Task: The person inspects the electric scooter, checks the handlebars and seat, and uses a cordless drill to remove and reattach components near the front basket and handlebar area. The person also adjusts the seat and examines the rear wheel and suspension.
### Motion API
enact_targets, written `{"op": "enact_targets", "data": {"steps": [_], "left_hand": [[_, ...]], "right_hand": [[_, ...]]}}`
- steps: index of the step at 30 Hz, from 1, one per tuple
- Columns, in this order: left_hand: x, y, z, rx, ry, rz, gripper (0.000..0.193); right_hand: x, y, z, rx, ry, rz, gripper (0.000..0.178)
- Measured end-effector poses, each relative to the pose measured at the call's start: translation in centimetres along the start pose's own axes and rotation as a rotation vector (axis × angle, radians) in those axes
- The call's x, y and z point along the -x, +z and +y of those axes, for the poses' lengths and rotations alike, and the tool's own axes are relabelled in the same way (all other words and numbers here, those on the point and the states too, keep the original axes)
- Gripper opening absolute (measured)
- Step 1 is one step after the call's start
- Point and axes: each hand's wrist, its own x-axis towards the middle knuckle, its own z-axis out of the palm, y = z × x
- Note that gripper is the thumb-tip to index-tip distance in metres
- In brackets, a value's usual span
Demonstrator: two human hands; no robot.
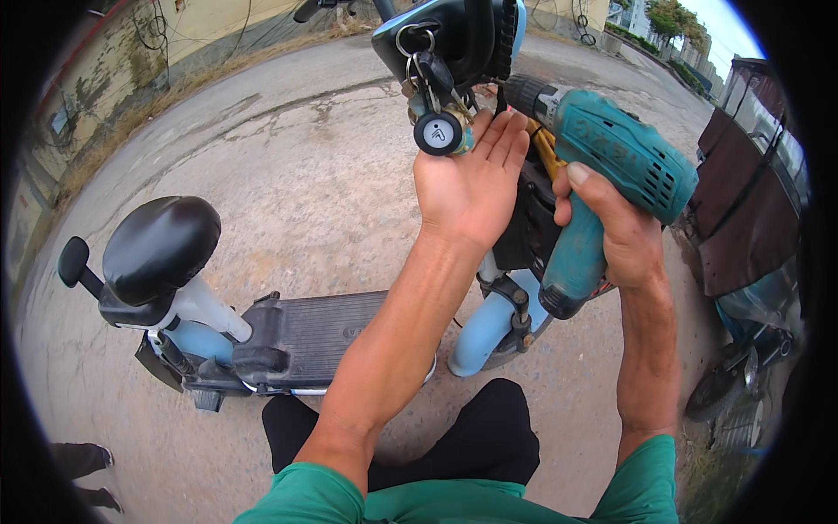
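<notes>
My right hand (611,223) is closed round the grip of a teal cordless drill (624,148). The drill's black chuck (534,98) points left, toward the front of a light-blue electric scooter (489,336). A yellow strip-like piece (546,150) shows beside my right fingers; I cannot tell whether they hold it. Palm up, my left hand (469,190) stretches its fingers under the scooter's head, near the chuck. A bunch of keys (423,83) with a round black-and-white tag (437,134) hangs from the scooter head, overlapping the left thumb's side. Whatever lies behind the left fingers is hidden.
The scooter's ribbed footboard (319,336) and black saddle (163,249) are at the left. A vehicle with a dark brown cover (746,205) stands at the right. Another person's shoes (106,479) show at lower left. A wall (209,35) runs along the far side.
</notes>
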Motion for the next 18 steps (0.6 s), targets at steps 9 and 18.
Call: {"op": "enact_targets", "data": {"steps": [9,18], "left_hand": [[-2.6,-0.5,-0.4,-0.068,-0.023,-0.012,0.042],[-3.4,-0.7,-0.3,-0.139,-0.039,0.014,0.040]], "right_hand": [[0.4,0.0,-0.7,-0.013,-0.009,-0.008,0.025],[1.6,-1.0,-1.4,-0.006,0.004,-0.013,0.032]]}}
